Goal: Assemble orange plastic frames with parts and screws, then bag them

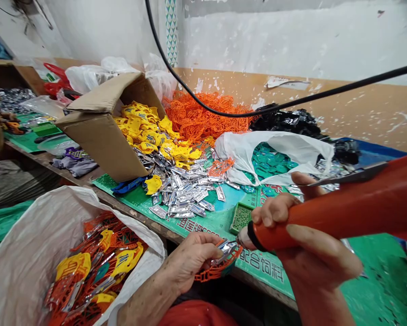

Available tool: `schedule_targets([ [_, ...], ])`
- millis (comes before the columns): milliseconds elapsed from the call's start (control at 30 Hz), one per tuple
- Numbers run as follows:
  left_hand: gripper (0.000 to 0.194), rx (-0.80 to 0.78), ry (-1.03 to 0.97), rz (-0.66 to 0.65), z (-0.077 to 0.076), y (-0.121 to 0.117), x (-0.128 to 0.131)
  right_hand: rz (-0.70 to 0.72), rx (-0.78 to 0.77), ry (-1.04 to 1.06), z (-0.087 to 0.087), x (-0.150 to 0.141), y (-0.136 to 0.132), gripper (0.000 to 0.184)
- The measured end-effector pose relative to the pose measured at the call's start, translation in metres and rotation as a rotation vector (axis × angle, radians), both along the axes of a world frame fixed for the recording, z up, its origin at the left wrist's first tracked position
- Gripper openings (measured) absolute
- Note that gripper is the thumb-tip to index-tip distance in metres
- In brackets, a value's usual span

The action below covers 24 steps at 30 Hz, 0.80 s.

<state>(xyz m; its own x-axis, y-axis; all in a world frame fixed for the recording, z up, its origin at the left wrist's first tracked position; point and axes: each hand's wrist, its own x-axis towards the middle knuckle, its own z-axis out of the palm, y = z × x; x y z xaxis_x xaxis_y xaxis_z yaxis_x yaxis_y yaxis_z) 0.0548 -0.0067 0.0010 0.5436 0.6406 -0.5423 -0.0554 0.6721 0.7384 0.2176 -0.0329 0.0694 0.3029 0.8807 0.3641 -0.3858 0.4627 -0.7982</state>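
My left hand [184, 260] pinches an orange plastic lattice part [212, 273] with a shiny silver metal plate [225, 247] on it, just over the table's front edge. Wrapped in my right hand [320, 262] is a red-orange electric screwdriver [356, 203], lying sideways. Its tip meets the right end of the part; the exact contact point is too small to make out. Behind the tip stands a small green box [241, 218] with tiny pieces in it. Farther back, many loose silver plates [183, 192] lie in a heap.
A tilted cardboard box [101, 140] spills yellow parts [145, 127]. Behind are orange lattice pieces [206, 115] and black parts [291, 122]. A white bag [237, 149] holds teal pieces [271, 160]. Another sack [20, 267] with assembled parts stands lower left. A black cable [189, 97] hangs across.
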Motion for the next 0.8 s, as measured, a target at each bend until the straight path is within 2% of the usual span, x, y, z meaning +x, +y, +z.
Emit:
schedule_targets([
  [233, 0.017, 0.068, 0.040, -0.040, -0.001, -0.001, 0.000, 0.034, 0.024, 0.040, -0.001, 0.004, -0.003, 0.052],
  [400, 0.021, 0.063, 0.057, -0.025, 0.003, -0.003, 0.002, 0.094, 0.040, 0.055, -0.002, 0.004, -0.005, 0.037],
  [633, 0.020, 0.114, 0.062, -0.019, 0.013, -0.008, 0.005, 0.078, 0.031, 0.045, -0.005, 0.004, -0.008, 0.030],
  [800, 0.019, 0.153, 0.060, -0.032, 0.013, -0.010, 0.004, 0.060, 0.019, 0.043, -0.008, 0.004, -0.009, 0.029],
])
